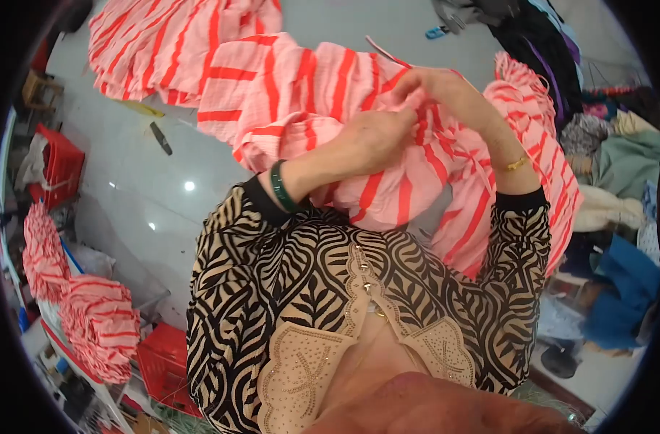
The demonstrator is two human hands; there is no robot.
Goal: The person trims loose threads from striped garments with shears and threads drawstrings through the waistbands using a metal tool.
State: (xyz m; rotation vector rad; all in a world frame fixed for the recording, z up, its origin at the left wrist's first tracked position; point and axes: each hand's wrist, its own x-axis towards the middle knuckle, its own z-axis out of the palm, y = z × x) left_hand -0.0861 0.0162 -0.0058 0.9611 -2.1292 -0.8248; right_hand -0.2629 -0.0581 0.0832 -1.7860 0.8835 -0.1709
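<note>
Crinkled pink fabric with red stripes (pixel 294 79) spreads across the grey tabletop and bunches in front of my chest. My left hand (pixel 380 137), with a dark green bangle at its wrist, is closed, its fingertips pinching a fold of this fabric. Just beyond it my right hand (pixel 442 94), with a gold bracelet, bends over the same spot. Its fingers curl together on the cloth near the left fingertips. A thin edge of the fabric runs up past the right hand. The exact pinch point is partly hidden by the fingers.
A dark slim tool (pixel 160 138) and a yellow strip (pixel 142 108) lie on the grey tabletop (pixel 127 173). At left are a red basket (pixel 61 165) and more striped bundles (pixel 98 325). Mixed cloth (pixel 626 152) piles up at right; a small blue object (pixel 436 32) lies at the back.
</note>
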